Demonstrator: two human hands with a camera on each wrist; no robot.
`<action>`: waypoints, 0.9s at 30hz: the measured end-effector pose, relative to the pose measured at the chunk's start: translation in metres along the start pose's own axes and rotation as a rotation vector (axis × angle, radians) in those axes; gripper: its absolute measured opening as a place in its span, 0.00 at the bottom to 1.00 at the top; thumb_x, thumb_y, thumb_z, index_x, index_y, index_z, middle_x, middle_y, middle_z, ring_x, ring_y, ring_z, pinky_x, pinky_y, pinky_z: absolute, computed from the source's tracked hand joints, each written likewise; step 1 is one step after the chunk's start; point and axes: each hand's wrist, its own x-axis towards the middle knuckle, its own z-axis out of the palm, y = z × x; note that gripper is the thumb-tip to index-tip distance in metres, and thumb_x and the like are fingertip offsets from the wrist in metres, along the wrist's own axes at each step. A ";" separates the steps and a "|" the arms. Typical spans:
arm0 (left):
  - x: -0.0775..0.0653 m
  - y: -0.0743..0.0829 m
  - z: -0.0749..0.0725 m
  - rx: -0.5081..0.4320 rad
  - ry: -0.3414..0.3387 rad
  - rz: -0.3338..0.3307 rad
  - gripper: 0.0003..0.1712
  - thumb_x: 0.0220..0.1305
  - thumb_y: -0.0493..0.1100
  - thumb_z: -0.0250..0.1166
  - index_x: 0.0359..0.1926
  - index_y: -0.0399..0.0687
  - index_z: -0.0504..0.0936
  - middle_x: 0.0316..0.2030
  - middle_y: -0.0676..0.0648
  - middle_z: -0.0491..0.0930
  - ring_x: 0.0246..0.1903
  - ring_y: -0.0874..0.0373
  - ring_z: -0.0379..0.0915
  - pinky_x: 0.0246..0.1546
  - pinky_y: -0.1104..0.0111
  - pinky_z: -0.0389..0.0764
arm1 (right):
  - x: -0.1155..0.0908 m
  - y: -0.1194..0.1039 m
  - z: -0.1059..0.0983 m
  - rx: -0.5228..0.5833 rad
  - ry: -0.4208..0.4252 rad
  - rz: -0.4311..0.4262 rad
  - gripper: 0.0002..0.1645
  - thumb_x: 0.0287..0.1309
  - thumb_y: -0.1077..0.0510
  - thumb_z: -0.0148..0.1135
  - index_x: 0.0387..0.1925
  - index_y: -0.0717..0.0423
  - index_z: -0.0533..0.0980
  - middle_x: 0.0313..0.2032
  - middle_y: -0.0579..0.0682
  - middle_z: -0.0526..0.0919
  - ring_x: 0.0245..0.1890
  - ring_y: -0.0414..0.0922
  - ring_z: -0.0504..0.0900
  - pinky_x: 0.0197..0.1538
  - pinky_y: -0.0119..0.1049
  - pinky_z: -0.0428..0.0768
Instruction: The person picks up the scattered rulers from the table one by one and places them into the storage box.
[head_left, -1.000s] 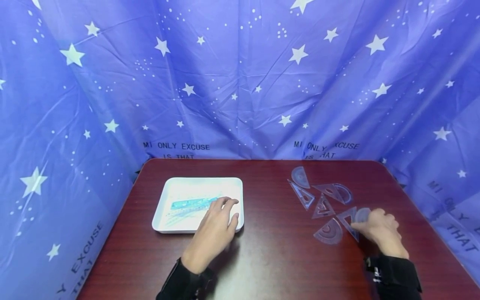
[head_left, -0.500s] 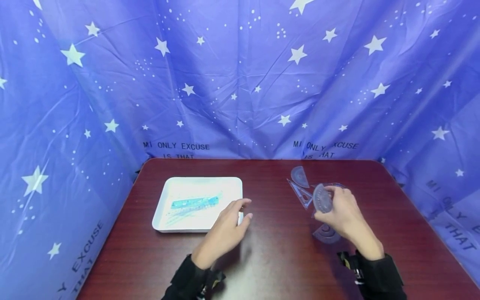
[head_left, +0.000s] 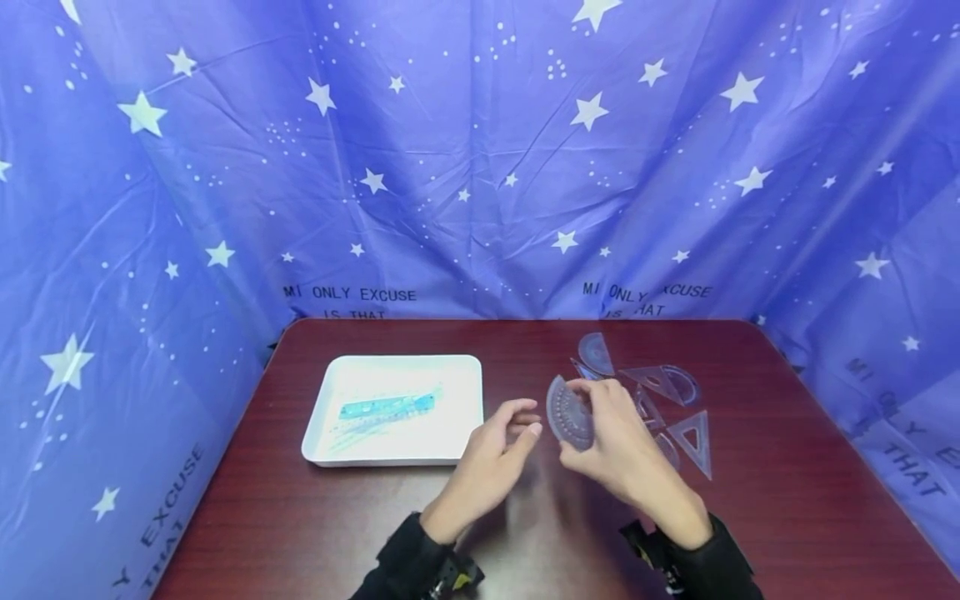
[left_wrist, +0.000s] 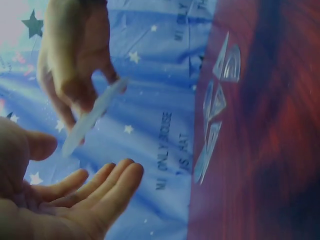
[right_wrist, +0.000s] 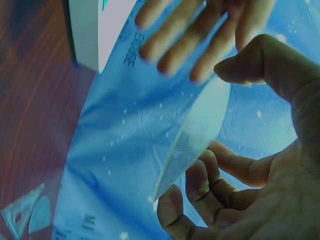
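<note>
A clear semicircular protractor (head_left: 570,415) is held up over the table by my right hand (head_left: 626,437), pinched between thumb and fingertips. My left hand (head_left: 491,458) faces it from the left, thumb and fingers spread apart with nothing between them. In the left wrist view the protractor (left_wrist: 92,122) appears nearly edge-on, close to the left fingertips. In the right wrist view the right thumb and fingers grip the protractor (right_wrist: 197,132) at its opposite ends. Left of my hands stands a white tray (head_left: 318,446) with blue-tinted rulers (head_left: 386,406) lying in it.
On the table's right lie several clear set squares and protractors, among them a set square (head_left: 696,442) and a protractor (head_left: 596,354). Some are partly behind my right hand. A starry blue curtain (head_left: 465,233) hangs behind the dark red table (head_left: 787,500).
My right hand has picked up the protractor from the right of the group and carried it left. My left hand has moved right, away from the tray, towards it.
</note>
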 end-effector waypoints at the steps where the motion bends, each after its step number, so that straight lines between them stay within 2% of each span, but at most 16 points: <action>1: 0.000 0.001 0.002 -0.035 0.005 0.001 0.23 0.82 0.45 0.59 0.69 0.38 0.76 0.58 0.38 0.87 0.57 0.46 0.87 0.58 0.60 0.89 | 0.000 -0.002 0.003 0.006 -0.002 -0.005 0.44 0.34 0.62 0.80 0.60 0.66 0.78 0.46 0.58 0.82 0.47 0.52 0.77 0.50 0.49 0.76; 5: -0.002 0.003 0.008 -0.165 0.049 -0.002 0.20 0.81 0.38 0.59 0.67 0.34 0.75 0.53 0.33 0.88 0.50 0.43 0.90 0.49 0.62 0.92 | -0.002 -0.009 0.014 0.005 -0.002 -0.030 0.45 0.35 0.61 0.83 0.61 0.66 0.77 0.47 0.57 0.82 0.48 0.51 0.76 0.49 0.47 0.77; 7: -0.001 0.004 0.009 -0.189 0.080 -0.005 0.18 0.80 0.36 0.60 0.66 0.34 0.76 0.50 0.33 0.89 0.48 0.43 0.91 0.45 0.61 0.92 | -0.002 -0.010 0.019 -0.002 0.006 -0.047 0.46 0.36 0.60 0.84 0.61 0.67 0.77 0.46 0.57 0.81 0.48 0.51 0.76 0.49 0.48 0.77; 12: 0.000 0.004 0.009 -0.147 0.136 -0.026 0.16 0.78 0.33 0.61 0.62 0.36 0.78 0.48 0.34 0.90 0.44 0.46 0.91 0.40 0.61 0.92 | -0.004 -0.012 0.027 -0.009 0.033 -0.073 0.47 0.38 0.59 0.86 0.62 0.67 0.75 0.46 0.56 0.81 0.48 0.50 0.76 0.50 0.49 0.76; 18: 0.001 0.004 0.001 -0.117 0.139 -0.021 0.16 0.78 0.31 0.60 0.62 0.35 0.79 0.46 0.35 0.90 0.43 0.45 0.92 0.37 0.69 0.91 | -0.003 -0.014 0.028 -0.007 0.033 -0.074 0.46 0.41 0.60 0.87 0.63 0.65 0.76 0.46 0.56 0.81 0.47 0.49 0.77 0.50 0.48 0.78; 24: 0.008 0.001 -0.016 -0.138 0.146 -0.006 0.16 0.77 0.28 0.58 0.61 0.32 0.80 0.45 0.33 0.88 0.38 0.46 0.90 0.35 0.63 0.92 | -0.003 -0.012 0.024 0.045 0.019 -0.093 0.42 0.49 0.63 0.84 0.66 0.62 0.76 0.50 0.55 0.82 0.50 0.47 0.81 0.49 0.45 0.83; 27: 0.011 -0.002 -0.029 -0.100 0.164 -0.003 0.16 0.76 0.27 0.58 0.60 0.34 0.81 0.44 0.33 0.88 0.36 0.47 0.89 0.33 0.60 0.92 | -0.002 -0.009 0.020 0.044 0.029 -0.115 0.41 0.51 0.63 0.83 0.66 0.61 0.76 0.51 0.55 0.83 0.51 0.49 0.82 0.50 0.47 0.83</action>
